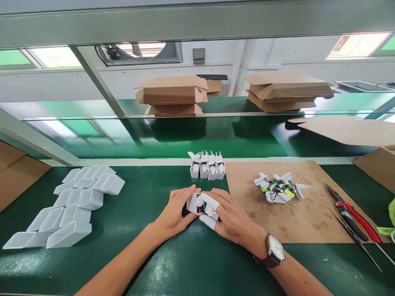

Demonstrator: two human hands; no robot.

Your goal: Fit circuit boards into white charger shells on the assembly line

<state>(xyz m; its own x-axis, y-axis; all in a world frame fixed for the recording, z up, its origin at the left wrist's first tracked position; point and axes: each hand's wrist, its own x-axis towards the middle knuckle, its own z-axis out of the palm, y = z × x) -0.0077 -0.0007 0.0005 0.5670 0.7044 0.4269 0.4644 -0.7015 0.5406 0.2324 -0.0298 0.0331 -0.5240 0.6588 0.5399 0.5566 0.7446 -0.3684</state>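
Between both hands, just above the green bench, is a small white plastic charger housing point(191, 204) with a circuit board point(200, 204) showing in its opening. My left hand point(174, 209) closes its fingers and thumb around the housing's left side. On the right side, my right hand point(230, 216), with white finger cots on thumb and forefinger, pinches a white cap-like piece point(211, 211) against the opening. Its fingers partly hide that piece. Beyond the hands, several white housings point(204, 169) stand in a row, with parts and prongs sticking out of their tops.
Several hollow white housings point(74, 201) lie grouped at the left. A brown board point(247, 222) on the right bears a pile of circuit boards point(279, 189), pliers point(348, 209) and tweezers point(354, 238). Cardboard boxes point(173, 92) sit on the far conveyor point(216, 144).
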